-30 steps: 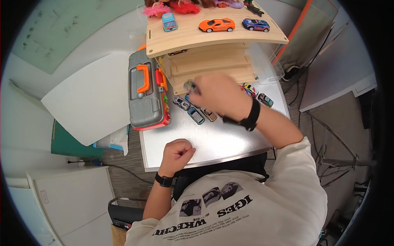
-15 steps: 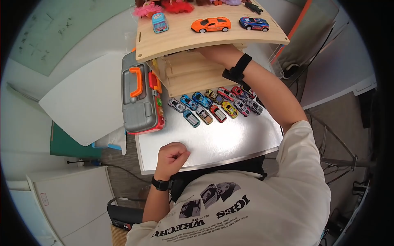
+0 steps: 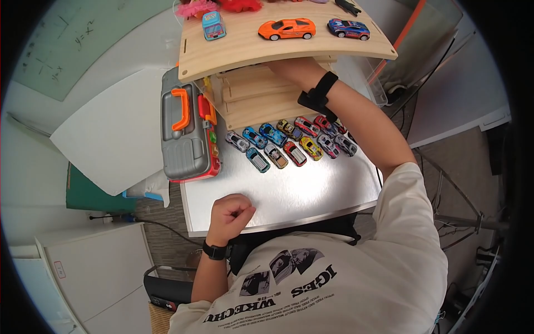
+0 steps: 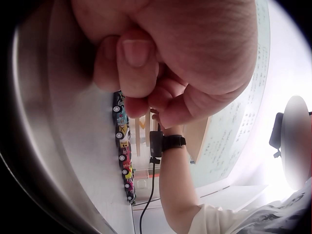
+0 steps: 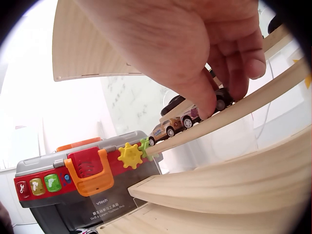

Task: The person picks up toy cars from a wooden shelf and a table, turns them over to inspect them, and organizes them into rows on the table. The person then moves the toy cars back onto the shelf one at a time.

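Note:
In the right wrist view the right hand [image 5: 190, 48] pinches a dark toy car [image 5: 222, 99] between thumb and fingers on a wooden shelf tier [image 5: 253, 101]. A tan car [image 5: 165, 130] and a pink-and-white car [image 5: 190, 118] stand in line beside it. From the head view, that hand [image 3: 292, 71] is mostly hidden under the shelf's top board [image 3: 239, 47]. The left hand [image 3: 231, 214] rests near the table's front edge, fingers loosely curled, holding nothing; the left wrist view shows its curled fingers [image 4: 136, 73] close up.
Two rows of small cars, including a yellow one [image 3: 311, 148], stand on the metal table [image 3: 289, 195] before the shelf. A grey toolbox [image 3: 186, 153] with an orange handle is left of it. On the top board are an orange car [image 3: 286, 29], two other cars and dolls.
The right hand has moved from above the table cars, where it held a small car, into the shelf under the top board. The left hand has barely moved; the head view has shifted slightly.

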Motion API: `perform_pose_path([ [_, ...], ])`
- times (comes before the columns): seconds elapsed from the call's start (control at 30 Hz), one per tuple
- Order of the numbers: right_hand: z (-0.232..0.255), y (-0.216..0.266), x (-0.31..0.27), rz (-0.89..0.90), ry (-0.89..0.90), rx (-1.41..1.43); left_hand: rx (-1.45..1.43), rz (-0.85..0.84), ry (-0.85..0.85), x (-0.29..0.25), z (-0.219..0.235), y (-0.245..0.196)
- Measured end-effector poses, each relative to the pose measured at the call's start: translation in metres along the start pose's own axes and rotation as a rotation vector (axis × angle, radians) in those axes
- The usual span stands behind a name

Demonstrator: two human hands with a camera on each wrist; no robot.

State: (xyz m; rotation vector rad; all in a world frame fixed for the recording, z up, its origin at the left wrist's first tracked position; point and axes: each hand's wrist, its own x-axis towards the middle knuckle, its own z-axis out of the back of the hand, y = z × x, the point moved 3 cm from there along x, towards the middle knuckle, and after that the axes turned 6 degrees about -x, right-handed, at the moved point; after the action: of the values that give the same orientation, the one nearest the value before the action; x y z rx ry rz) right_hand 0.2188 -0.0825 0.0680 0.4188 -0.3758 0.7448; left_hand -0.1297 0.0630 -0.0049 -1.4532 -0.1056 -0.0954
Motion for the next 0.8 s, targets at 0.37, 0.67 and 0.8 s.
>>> perform_pose_path([
  [0.37, 0.005, 0.003, -0.006, 0.019, -0.024, -0.097, -0.001, 0.001, 0.003, 0.0, 0.0, 0.002],
  [0.67, 0.049, 0.091, -0.104, 0.152, 0.382, 0.143, 0.037, -0.019, 0.011, -0.001, -0.001, 0.0],
  [0.8, 0.038, 0.125, -0.139, 0.157, 0.549, 0.121, 0.036, -0.003, 0.005, -0.001, -0.002, -0.001],
])
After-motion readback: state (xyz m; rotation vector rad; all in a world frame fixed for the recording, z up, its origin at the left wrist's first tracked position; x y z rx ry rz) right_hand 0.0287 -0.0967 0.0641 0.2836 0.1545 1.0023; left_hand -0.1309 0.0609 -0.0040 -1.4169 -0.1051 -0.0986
